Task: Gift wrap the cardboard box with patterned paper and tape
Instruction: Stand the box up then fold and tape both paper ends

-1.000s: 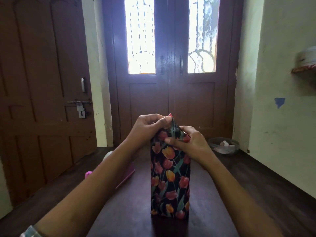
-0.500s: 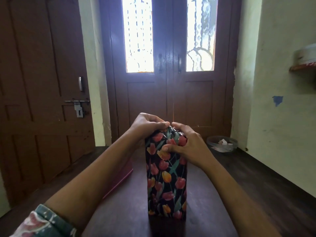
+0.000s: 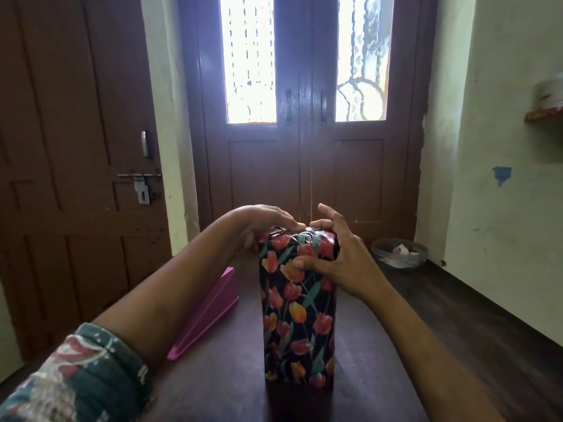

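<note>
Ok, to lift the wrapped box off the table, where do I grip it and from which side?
Grip the wrapped box mid-height across its flat left and right faces, probably coming in from the right. It stands tall and upright on the table, a pink object lies to its left, and the left hand and right hand press the folded paper at its top.

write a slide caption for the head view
Left hand presses the top fold while the right hand steadies the upper corner of an upright tulip-papered box on a dark table
</note>
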